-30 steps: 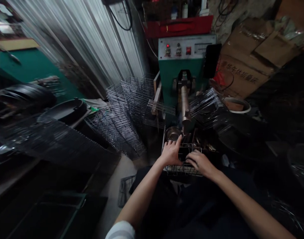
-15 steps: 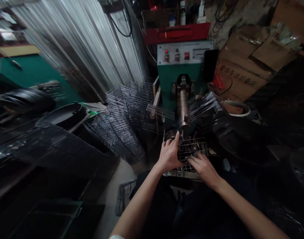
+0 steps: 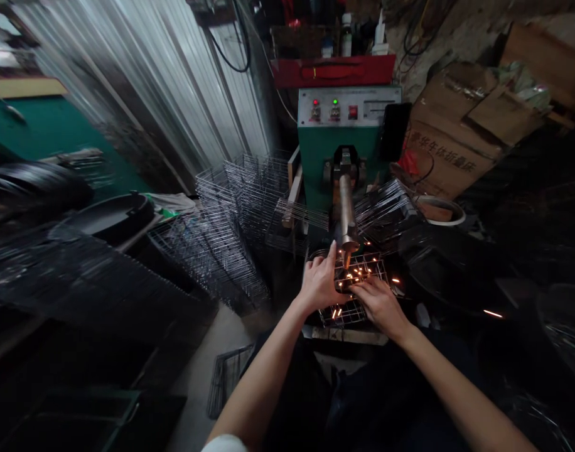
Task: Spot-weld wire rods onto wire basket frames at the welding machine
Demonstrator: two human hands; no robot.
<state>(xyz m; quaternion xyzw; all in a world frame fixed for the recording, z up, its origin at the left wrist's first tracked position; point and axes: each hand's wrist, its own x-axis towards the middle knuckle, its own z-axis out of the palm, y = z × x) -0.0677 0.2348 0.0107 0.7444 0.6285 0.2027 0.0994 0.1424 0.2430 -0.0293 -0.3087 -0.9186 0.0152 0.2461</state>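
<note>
A small wire grid [image 3: 349, 312] lies beneath the upper electrode [image 3: 346, 216] of a green spot welder [image 3: 311, 150]. Orange sparks fly where the electrode tip meets the wires. My left hand [image 3: 319, 280] grips the grid's left side, its index finger pointing up beside the electrode and its thumb stretched across the wires. On the opposite side my right hand [image 3: 380, 306] holds the grid, fingers bent together over it. The fingertips on the underside are hidden. A red and a green lamp glow on the welder's control panel [image 3: 372, 97].
Stacked wire panels [image 3: 231, 220] stand left of the welder, and more wire pieces [image 3: 386, 204] lean at its right. Farther right are a white bowl [image 3: 450, 220] and a cardboard box [image 3: 447, 141]. A dark wire frame [image 3: 226, 376] lies on the floor. A phone-like black slab [image 3: 395, 132] hangs at the welder's side.
The electrode now meets the grid and sparks have burst out. The green lamp has come on. My right hand has closed in on the grid; my left hand has barely moved.
</note>
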